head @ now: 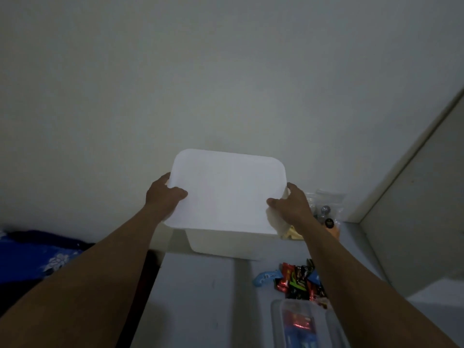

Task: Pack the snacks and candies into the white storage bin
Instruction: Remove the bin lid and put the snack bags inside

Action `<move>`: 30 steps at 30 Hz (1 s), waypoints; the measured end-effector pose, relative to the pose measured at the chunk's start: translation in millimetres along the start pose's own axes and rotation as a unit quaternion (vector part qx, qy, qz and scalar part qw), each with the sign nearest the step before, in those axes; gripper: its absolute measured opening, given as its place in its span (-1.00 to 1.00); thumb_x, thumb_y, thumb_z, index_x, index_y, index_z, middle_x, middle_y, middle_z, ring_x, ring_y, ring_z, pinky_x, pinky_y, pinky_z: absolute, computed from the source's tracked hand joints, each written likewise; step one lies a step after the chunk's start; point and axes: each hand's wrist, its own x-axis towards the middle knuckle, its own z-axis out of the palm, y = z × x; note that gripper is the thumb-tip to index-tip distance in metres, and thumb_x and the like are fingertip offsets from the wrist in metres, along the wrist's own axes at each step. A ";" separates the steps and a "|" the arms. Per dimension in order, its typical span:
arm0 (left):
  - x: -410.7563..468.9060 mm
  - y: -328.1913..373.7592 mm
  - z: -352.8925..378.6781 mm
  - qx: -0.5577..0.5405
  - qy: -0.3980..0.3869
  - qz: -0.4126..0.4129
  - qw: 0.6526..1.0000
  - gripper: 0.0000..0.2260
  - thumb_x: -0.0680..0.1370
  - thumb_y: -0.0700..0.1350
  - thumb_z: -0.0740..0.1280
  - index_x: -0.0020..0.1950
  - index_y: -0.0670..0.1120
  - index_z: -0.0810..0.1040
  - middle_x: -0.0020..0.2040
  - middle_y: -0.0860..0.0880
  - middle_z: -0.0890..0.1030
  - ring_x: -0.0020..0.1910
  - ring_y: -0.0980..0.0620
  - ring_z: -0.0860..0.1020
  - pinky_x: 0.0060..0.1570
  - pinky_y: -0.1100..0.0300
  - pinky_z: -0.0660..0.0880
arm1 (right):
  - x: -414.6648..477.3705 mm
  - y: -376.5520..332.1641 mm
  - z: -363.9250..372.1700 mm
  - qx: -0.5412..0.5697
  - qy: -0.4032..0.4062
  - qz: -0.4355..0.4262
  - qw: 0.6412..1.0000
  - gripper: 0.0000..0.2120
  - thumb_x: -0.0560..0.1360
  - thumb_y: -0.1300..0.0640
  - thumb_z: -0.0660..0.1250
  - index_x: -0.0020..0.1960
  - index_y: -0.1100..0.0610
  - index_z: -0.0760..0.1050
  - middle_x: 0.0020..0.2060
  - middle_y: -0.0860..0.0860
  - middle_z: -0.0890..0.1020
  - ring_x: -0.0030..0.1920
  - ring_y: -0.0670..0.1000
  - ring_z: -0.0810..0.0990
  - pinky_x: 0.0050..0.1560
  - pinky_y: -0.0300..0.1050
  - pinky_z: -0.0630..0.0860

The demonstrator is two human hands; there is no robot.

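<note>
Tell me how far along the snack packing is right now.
Early, by the look of it. Nothing visibly packed: the candy wrappers and a clear container lie on the table. Left hand and right hand grip the white lid over the white bin; its inside is hidden. All packing remains.

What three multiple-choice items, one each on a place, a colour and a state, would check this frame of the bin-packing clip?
1. Where does the pile of wrapped candies lie?
A. on the lid
B. on the grey surface nearer the camera than the bin
C. on the blue cloth

2. What colour is the lid?
A. white
B. red
C. black

3. How is the lid held?
A. by one hand
B. by neither hand
C. by both hands at opposite edges

Key: 1 B, the candies sit on the surface in front of the white storage bin; 2 A, it shows plain white; 3 C, the left hand and right hand grip its sides.
</note>
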 end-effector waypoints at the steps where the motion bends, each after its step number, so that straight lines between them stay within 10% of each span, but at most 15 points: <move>1: -8.2 -2.6 -6.4 -0.008 0.003 -0.008 1.000 -0.19 0.23 -0.03 0.47 0.49 0.00 0.36 0.33 -0.10 0.53 0.24 -0.16 0.52 0.26 -0.04 0.47 | -8.8 -1.5 -2.3 -0.001 -0.012 -0.005 1.000 -0.55 0.44 0.14 0.48 0.25 0.18 0.42 0.11 0.09 0.54 0.06 0.12 0.52 0.15 0.13 0.54; 21: -171.0 -144.7 -40.6 -0.122 -0.034 -0.144 0.982 -0.55 0.41 -0.32 0.50 0.28 -0.16 0.56 0.12 -0.14 0.64 -0.08 -0.07 0.62 -0.15 0.14 0.55 | -173.6 111.3 43.6 -0.008 -0.050 0.049 0.998 -0.47 0.37 0.17 0.53 0.28 0.22 0.44 0.12 0.05 0.59 0.09 0.09 0.55 0.05 -0.06 0.50; 30: -150.6 -231.3 -8.5 0.024 -0.059 -0.164 0.984 -0.49 0.31 -0.19 0.57 0.24 -0.06 0.58 0.12 -0.09 0.65 0.04 -0.15 0.61 0.13 -0.08 0.55 | -176.1 189.4 106.4 -0.165 -0.069 0.144 0.973 -0.36 0.42 0.01 0.48 0.40 0.19 0.33 0.31 0.16 0.48 0.31 0.21 0.45 0.23 0.00 0.42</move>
